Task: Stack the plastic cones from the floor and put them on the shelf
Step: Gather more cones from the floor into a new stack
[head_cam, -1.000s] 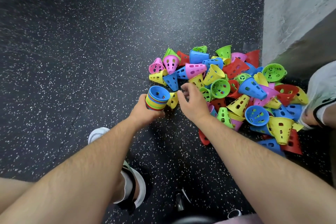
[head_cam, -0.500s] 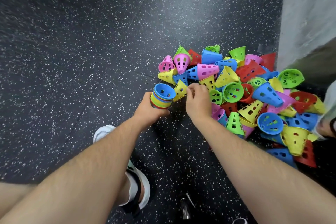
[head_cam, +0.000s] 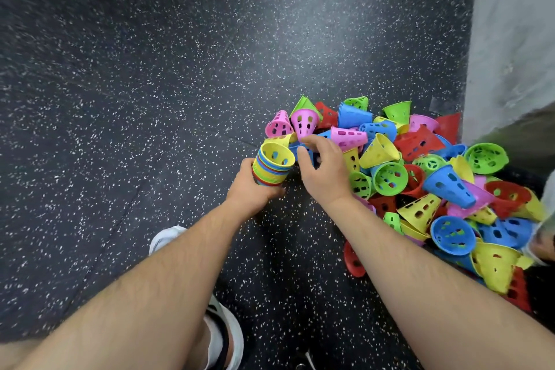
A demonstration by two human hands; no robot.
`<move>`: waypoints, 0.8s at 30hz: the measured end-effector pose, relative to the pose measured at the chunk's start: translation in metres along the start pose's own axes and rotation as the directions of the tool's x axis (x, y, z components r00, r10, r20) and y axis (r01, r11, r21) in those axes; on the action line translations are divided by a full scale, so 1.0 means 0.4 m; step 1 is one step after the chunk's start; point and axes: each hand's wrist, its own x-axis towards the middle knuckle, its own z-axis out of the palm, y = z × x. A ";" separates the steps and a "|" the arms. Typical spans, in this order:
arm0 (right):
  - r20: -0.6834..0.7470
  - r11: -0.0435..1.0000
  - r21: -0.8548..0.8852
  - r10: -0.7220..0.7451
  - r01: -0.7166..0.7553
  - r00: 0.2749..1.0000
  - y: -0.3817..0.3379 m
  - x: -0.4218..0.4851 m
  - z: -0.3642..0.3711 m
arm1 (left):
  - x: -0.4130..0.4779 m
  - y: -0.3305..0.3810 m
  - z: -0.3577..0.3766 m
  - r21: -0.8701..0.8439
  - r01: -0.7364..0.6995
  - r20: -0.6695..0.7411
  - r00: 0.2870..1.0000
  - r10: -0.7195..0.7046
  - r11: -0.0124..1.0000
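Observation:
A pile of perforated plastic cones (head_cam: 420, 177) in pink, blue, green, yellow and red lies on the dark speckled floor at the right. My left hand (head_cam: 255, 189) grips a nested stack of cones (head_cam: 271, 165), its open end tilted up, with a yellow cone innermost on top. My right hand (head_cam: 322, 168) is just right of the stack, fingers curled over a blue cone (head_cam: 303, 151) at the pile's left edge; the hand hides most of that cone. No shelf is in view.
A grey wall (head_cam: 510, 39) rises at the right behind the pile. My white shoe (head_cam: 222, 336) stands on the floor below my left arm. Another person's hand or sleeve (head_cam: 543, 240) shows at the right edge. Dark speckled floor (head_cam: 150, 99) stretches to the left.
The yellow cone my right hand held has gone onto the stack, whose top was blue before. My right hand has moved up to a blue cone at the pile's edge.

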 end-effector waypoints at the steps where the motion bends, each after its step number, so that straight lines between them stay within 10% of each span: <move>1: -0.006 0.996 -0.075 0.048 -0.049 0.999 0.013 0.016 0.013 | 0.003 0.001 -0.003 0.001 -0.002 0.001 1.000 0.002 1.000; 11: 0.115 0.771 -0.635 0.165 -0.056 0.979 0.036 0.127 0.130 | 0.014 0.016 -0.022 -0.052 0.030 -0.022 0.999 -0.031 0.998; 24: 0.053 0.891 -0.438 0.157 -0.118 0.986 0.056 0.033 0.055 | -0.011 0.010 -0.039 0.023 0.007 -0.017 1.000 -0.007 1.000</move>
